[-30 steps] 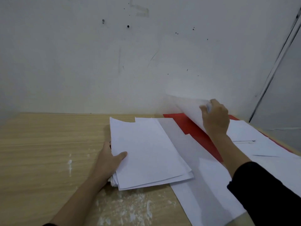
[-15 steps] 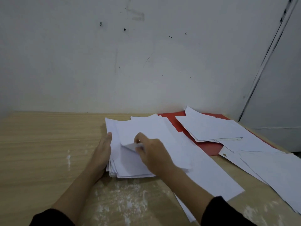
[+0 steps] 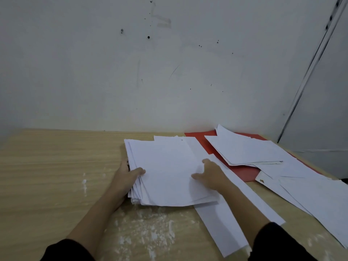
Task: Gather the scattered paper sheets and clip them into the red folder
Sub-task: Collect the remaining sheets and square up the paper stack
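Observation:
A stack of white paper sheets [image 3: 165, 166] lies on the wooden table [image 3: 56, 166] in the middle. My left hand [image 3: 128, 176] grips the stack's left edge, thumb on top. My right hand [image 3: 211, 176] lies flat on the top sheet at the stack's right side, fingers spread. The red folder [image 3: 243, 171] lies open at the back right, mostly covered by a loose pile of sheets [image 3: 244, 149]. More loose sheets [image 3: 310, 187] spread over the right of the table, and one long sheet [image 3: 226, 223] lies under my right forearm.
A white wall [image 3: 150, 81] rises directly behind the table. White powdery marks [image 3: 150, 223] stain the wood near the front edge. A grey panel or door [image 3: 323, 110] stands at the far right.
My right hand carried a sheet from over the red folder to the stack, laid it on top, and now presses flat on it. My left hand stayed at the stack's left edge.

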The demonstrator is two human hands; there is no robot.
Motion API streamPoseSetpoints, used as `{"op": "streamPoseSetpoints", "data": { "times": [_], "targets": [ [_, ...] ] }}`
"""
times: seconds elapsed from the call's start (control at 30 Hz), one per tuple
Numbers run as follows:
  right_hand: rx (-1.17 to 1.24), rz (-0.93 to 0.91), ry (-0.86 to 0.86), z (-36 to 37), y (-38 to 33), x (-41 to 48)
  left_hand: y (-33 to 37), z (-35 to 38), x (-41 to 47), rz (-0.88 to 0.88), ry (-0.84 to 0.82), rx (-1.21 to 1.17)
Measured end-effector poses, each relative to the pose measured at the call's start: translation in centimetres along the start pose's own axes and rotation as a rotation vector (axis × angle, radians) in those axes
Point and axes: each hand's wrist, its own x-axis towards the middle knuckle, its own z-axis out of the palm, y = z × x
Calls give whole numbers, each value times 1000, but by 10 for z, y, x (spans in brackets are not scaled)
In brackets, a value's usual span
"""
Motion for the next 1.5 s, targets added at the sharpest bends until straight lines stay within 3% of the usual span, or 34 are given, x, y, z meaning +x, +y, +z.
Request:
{"op": "streamPoseSetpoints", "data": {
  "times": [0.17,0.27,0.37,0.47,0.83,1.1,1.33,1.5],
  "targets": [
    [51,-45,-71,21,-3,1,5,-1,-6,-13,-89,13],
    [94,29,50,15,1,7,14,-9,-9,20,-36,70],
    [-103,181,178,4,15,14,20,-23,-9,75,-1,88],
    [-153,294,132,1,27,21,22,-33,-7,67,21,74],
    [-146,377,18,-22,33,47,14,-45,-3,-33,56,25],
    [43,315,2,-20,28,54,11,-46,2,-52,58,65],
    [249,-52,456,-16,9,53,13,-44,0,-58,47,93],
    [420,-163,845,-47,-17,43,15,-42,-2,-63,52,121]
  ]
}}
